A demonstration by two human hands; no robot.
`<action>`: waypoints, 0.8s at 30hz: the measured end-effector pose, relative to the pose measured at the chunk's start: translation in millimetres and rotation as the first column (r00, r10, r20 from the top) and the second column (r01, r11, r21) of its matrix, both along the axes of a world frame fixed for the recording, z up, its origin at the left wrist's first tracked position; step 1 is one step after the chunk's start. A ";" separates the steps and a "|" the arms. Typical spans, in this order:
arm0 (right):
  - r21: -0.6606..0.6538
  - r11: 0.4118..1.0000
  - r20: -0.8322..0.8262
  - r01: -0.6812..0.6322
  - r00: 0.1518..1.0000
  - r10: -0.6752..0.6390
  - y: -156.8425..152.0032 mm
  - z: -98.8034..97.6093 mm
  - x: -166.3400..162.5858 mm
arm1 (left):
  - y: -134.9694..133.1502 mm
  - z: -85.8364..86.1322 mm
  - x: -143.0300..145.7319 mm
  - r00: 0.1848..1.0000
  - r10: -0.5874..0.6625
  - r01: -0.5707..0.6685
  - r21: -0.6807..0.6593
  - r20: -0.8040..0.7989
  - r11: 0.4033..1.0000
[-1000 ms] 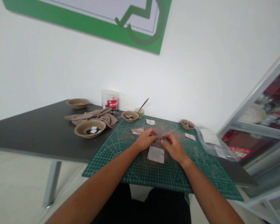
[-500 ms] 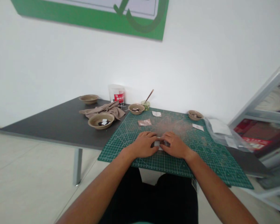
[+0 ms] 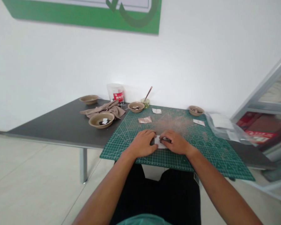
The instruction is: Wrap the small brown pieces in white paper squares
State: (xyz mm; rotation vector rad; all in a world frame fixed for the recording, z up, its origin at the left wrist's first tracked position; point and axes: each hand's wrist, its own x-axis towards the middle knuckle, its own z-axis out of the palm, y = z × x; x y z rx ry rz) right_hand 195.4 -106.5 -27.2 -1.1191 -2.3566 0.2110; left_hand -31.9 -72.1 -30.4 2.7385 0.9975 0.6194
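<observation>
My left hand [image 3: 142, 143] and my right hand [image 3: 175, 142] lie side by side on the green cutting mat [image 3: 206, 147], near its front edge. Both press with curled fingers on a small white square sheet [image 3: 159, 142] that shows between them. A small dark object sits on the sheet under the fingertips; what it is I cannot make out. A brownish dusty smear [image 3: 175, 123] marks the mat just beyond my hands.
On the dark table [image 3: 53, 125] stand a brown bowl [image 3: 101, 120] with small pieces, an empty-looking bowl [image 3: 89, 99], a crumpled tan cloth [image 3: 105, 109], a white tub [image 3: 116, 92], a bowl [image 3: 136, 107], a small cup with a stick [image 3: 146, 100], another bowl [image 3: 196, 110] and plastic bags [image 3: 224, 128].
My hands came down from mid-mat toward the front edge and now press on the white sheet. The camera view has shifted, too.
</observation>
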 end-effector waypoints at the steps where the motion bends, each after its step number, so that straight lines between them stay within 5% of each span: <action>1: 0.003 1.000 -0.003 0.005 1.000 -0.005 -0.1 0.0 -0.1 | -1.3 0.3 -0.4 1.000 0.002 -0.002 0.001 -0.002 1.000; 12: -0.002 0.999 0.036 -0.045 0.998 0.045 -7.5 5.3 -5.4 | -19.1 -9.5 -8.4 0.991 0.116 -0.116 -0.001 -0.074 0.993; 24: -0.020 0.997 0.017 0.071 0.997 -0.071 -5.8 6.0 -3.6 | -18.7 -10.8 -7.0 0.993 0.111 -0.110 0.011 -0.050 0.994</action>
